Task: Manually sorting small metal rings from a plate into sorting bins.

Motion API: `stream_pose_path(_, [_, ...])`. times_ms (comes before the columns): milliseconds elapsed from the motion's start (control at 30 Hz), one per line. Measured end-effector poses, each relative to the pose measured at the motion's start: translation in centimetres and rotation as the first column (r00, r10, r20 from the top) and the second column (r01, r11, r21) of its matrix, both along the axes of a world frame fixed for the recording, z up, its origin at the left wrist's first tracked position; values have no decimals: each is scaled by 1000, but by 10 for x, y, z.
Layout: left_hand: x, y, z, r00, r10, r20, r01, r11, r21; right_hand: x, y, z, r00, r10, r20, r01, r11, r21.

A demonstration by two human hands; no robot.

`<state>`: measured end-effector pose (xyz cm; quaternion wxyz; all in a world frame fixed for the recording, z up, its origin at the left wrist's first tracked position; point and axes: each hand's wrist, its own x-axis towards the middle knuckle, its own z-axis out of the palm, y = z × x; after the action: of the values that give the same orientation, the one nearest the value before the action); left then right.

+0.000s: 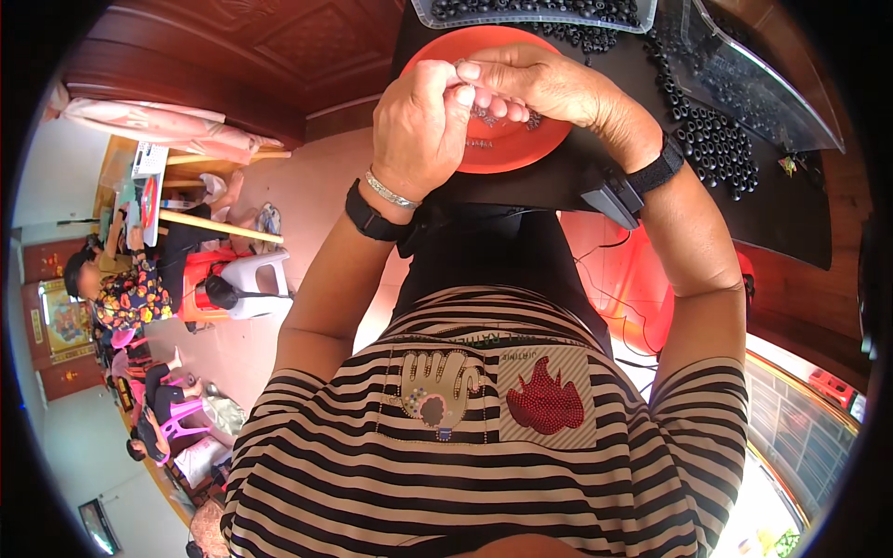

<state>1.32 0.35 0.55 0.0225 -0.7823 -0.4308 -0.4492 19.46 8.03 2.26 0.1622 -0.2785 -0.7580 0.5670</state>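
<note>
My left hand and my right hand meet fingertip to fingertip above a round red-orange plate. Both are closed in a pinch, thumbs against fingers. Whatever lies between the fingertips is too small and too covered to make out. Several small silvery metal pieces rest in the plate, partly hidden beneath my hands. The plate stands on a black table.
Behind the plate stands a clear plastic tub of small black parts. More black ring-shaped parts spread over the table's right side, beside a tilted clear container. A black box-like object sits at the near edge. Other people sit far left.
</note>
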Motion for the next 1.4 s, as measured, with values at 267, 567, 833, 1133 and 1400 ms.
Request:
stream_pose_path(267, [-6,0,-6,1000,17,12,-18,1000,15,-7,-10,-3,988,-9,-156,-1,998,-58])
stream_pose_path(567, [-8,-2,-4,999,10,-53,-8,999,47,-2,-10,8,997,50,-65,-51,999,-16])
stream_pose_path(833, [-10,-3,-4,999,-43,-10,43,999,-9,-2,-11,7,990,43,-135,-48,998,-35])
stream_pose_path(1133, [-5,-5,-4,879,-41,475,219,919,-327,-9,-8,-9,965,44,-258,-12,992,125])
stream_pose_path(1400, [-13,-3,-2,589,69,805,510,741,-437,-5,-3,-11,960,-15,-280,141,889,437])
